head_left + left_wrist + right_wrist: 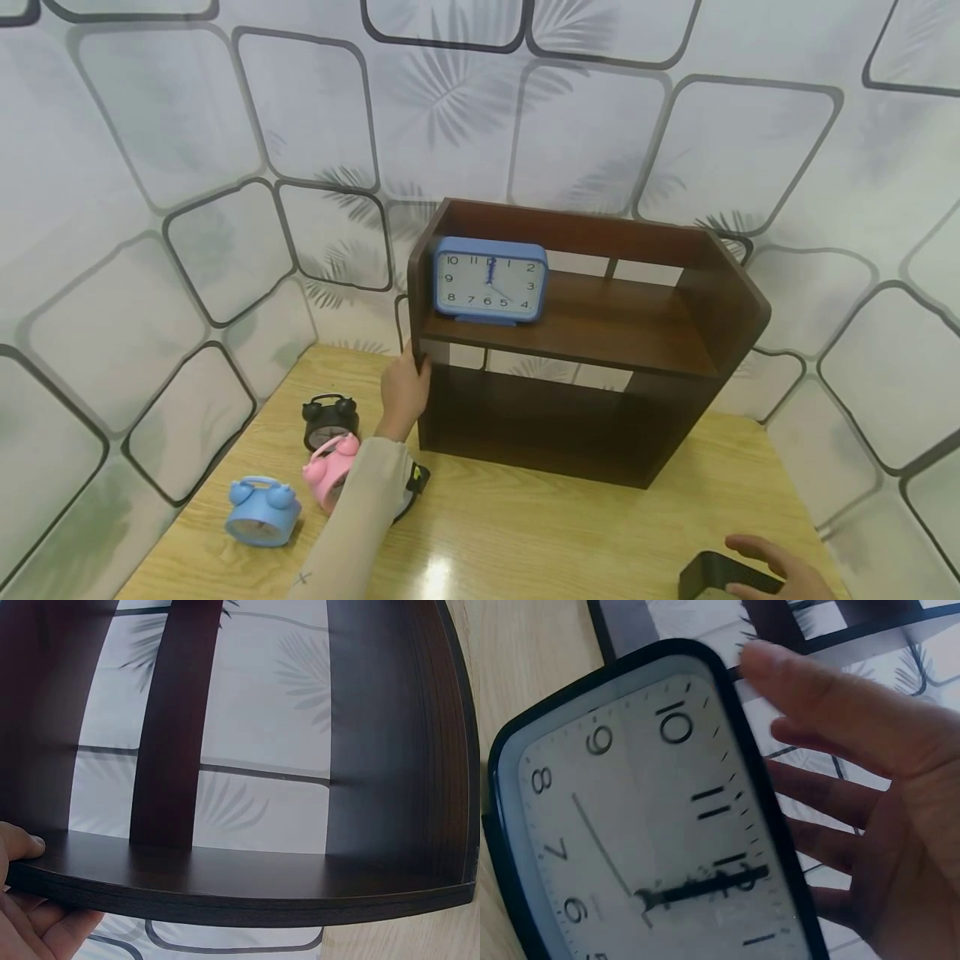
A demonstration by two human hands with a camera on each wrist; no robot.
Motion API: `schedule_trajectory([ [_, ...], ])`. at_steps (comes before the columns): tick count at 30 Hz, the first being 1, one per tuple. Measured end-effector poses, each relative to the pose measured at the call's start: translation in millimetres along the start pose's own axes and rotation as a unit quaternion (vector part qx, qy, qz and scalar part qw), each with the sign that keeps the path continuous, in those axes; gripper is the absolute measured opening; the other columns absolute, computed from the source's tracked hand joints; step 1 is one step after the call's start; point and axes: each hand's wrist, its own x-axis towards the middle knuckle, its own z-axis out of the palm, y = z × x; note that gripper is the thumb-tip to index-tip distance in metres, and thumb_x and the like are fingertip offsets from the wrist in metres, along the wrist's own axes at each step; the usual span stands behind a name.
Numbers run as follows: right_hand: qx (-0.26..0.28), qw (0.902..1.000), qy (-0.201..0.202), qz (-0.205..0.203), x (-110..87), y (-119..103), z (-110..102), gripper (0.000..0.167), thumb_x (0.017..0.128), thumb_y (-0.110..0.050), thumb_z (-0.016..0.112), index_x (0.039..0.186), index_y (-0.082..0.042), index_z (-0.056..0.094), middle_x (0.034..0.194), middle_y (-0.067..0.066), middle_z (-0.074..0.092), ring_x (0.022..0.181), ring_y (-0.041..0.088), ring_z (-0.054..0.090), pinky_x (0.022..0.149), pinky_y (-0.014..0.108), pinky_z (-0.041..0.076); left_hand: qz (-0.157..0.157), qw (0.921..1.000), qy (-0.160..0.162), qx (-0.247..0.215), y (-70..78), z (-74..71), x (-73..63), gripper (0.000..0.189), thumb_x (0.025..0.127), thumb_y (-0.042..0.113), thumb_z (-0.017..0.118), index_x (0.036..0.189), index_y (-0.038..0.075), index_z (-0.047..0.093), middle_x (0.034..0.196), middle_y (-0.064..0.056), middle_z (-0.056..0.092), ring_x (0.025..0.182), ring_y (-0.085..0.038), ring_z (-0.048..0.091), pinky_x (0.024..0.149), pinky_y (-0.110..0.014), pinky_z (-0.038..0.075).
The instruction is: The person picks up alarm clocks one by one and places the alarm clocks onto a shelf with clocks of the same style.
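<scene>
My left hand (pixel 402 390) grips the left side panel of a dark brown two-tier shelf (pixel 570 475); in the left wrist view its thumb (pixel 22 844) lies on the inside and the fingers curl underneath. On the upper tier, at the left, stands a blue rectangular clock (pixel 491 283). Down at the front right, my right hand (pixel 787 575) is at a black-framed clock (pixel 712 571). The right wrist view has that clock's white dial (pixel 630 825) close up, with the thumb right at its top edge and the other fingers spread behind it.
Left of the shelf on the wooden table (pixel 525 542) stand a black twin-bell alarm clock (pixel 330 425), a pink one (pixel 326 483) and a light blue one (pixel 262 512). Another dark-edged item (pixel 412 487) is partly hidden behind my left sleeve. Patterned walls enclose the table's back and sides.
</scene>
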Motion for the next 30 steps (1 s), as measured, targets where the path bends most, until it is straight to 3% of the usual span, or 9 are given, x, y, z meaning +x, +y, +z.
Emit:
schedule_trajectory([
  [2, 0.012, 0.9989, -0.042, -0.015, 1.4, 6, -3, 0.056, 0.085, -0.030, 0.067, 0.127, 0.004, 0.050, 0.119, 0.016, 0.062, 0.095, 0.006, 0.061, 0.080, 0.055, 0.047, 0.000, 1.0000, 0.000, 0.000, 0.1, -0.1, -0.2, 0.028, 0.091, 0.015, 0.057, 0.114, -0.001, 0.056, 0.078, -0.028, 0.066, 0.069, -0.044, 0.064, 0.060, -0.053, 0.047],
  [5, 0.032, 0.9962, -0.073, -0.034, 3.1, 9, -6, 0.053, 0.086, -0.026, 0.066, 0.125, 0.006, 0.050, 0.110, -0.004, 0.064, 0.086, -0.012, 0.052, 0.073, 0.045, 0.048, -0.001, 1.0000, -0.001, 0.000, 0.2, -0.1, -0.2, 0.029, 0.091, 0.015, 0.057, 0.115, -0.001, 0.056, 0.079, -0.029, 0.066, 0.070, -0.045, 0.064, 0.060, -0.053, 0.047],
  [8, 0.045, 0.9950, -0.083, -0.030, 3.9, 7, -6, 0.055, 0.085, -0.027, 0.068, 0.124, 0.008, 0.051, 0.104, -0.009, 0.065, 0.082, -0.012, 0.052, 0.068, 0.033, 0.048, -0.003, 1.0000, -0.002, 0.002, 0.5, 0.3, -0.3, 0.028, 0.091, 0.016, 0.057, 0.114, -0.001, 0.056, 0.080, -0.029, 0.067, 0.071, -0.045, 0.064, 0.061, -0.053, 0.047],
  [11, 0.026, 0.9973, -0.068, -0.010, 4.6, 1, -4, 0.059, 0.081, -0.033, 0.071, 0.121, 0.007, 0.054, 0.102, 0.002, 0.068, 0.077, -0.010, 0.055, 0.065, 0.023, 0.047, -0.005, 1.0000, -0.003, 0.004, 1.2, 0.7, -0.9, 0.029, 0.091, 0.017, 0.057, 0.115, 0.000, 0.056, 0.080, -0.028, 0.067, 0.071, -0.044, 0.064, 0.061, -0.053, 0.047],
  [16, -0.037, 0.9988, -0.014, -0.027, 7.0, -9, -2, 0.058, 0.074, -0.036, 0.076, 0.115, 0.002, 0.061, 0.103, 0.014, 0.069, 0.079, -0.014, 0.053, 0.065, 0.020, 0.047, -0.005, 1.0000, -0.004, 0.002, 3.1, 0.9, -1.8, 0.030, 0.092, 0.018, 0.056, 0.117, 0.002, 0.055, 0.079, -0.028, 0.067, 0.071, -0.044, 0.064, 0.061, -0.053, 0.047],
  [22, -0.066, 0.9974, 0.006, -0.027, 12.4, -12, 0, 0.057, 0.071, -0.037, 0.077, 0.114, -0.002, 0.063, 0.103, 0.013, 0.070, 0.079, -0.006, 0.059, 0.067, 0.024, 0.050, -0.007, 1.0000, -0.006, 0.002, 4.4, 1.3, -1.5, 0.027, 0.092, 0.018, 0.056, 0.114, 0.002, 0.055, 0.081, -0.028, 0.067, 0.071, -0.044, 0.065, 0.061, -0.053, 0.047],
  [24, -0.066, 0.9966, 0.012, -0.048, 12.9, -8, 0, 0.056, 0.072, -0.036, 0.077, 0.115, -0.003, 0.063, 0.104, 0.013, 0.069, 0.081, 0.000, 0.062, 0.070, 0.031, 0.052, -0.007, 0.9999, -0.006, 0.003, 4.5, 1.8, -1.4, 0.028, 0.092, 0.018, 0.056, 0.114, 0.001, 0.055, 0.081, -0.028, 0.067, 0.071, -0.044, 0.065, 0.060, -0.053, 0.047],
  [27, -0.061, 0.9929, 0.016, -0.101, 11.8, 5, -4, 0.053, 0.074, -0.029, 0.077, 0.117, -0.004, 0.060, 0.107, -0.008, 0.067, 0.085, -0.004, 0.059, 0.067, 0.030, 0.050, -0.005, 1.0000, -0.006, 0.003, 4.2, 2.9, -1.2, 0.028, 0.092, 0.019, 0.056, 0.114, 0.001, 0.055, 0.082, -0.029, 0.067, 0.072, -0.044, 0.065, 0.061, -0.053, 0.047],
  [30, -0.034, 0.9906, -0.002, -0.133, 7.3, 22, -11, 0.046, 0.078, -0.021, 0.074, 0.121, -0.014, 0.059, 0.108, -0.036, 0.050, 0.089, -0.016, 0.049, 0.068, 0.039, 0.049, -0.003, 1.0000, -0.005, 0.002, 3.8, 3.4, -1.4, 0.028, 0.093, 0.019, 0.056, 0.114, 0.001, 0.055, 0.082, -0.029, 0.067, 0.073, -0.044, 0.065, 0.062, -0.053, 0.047],
])
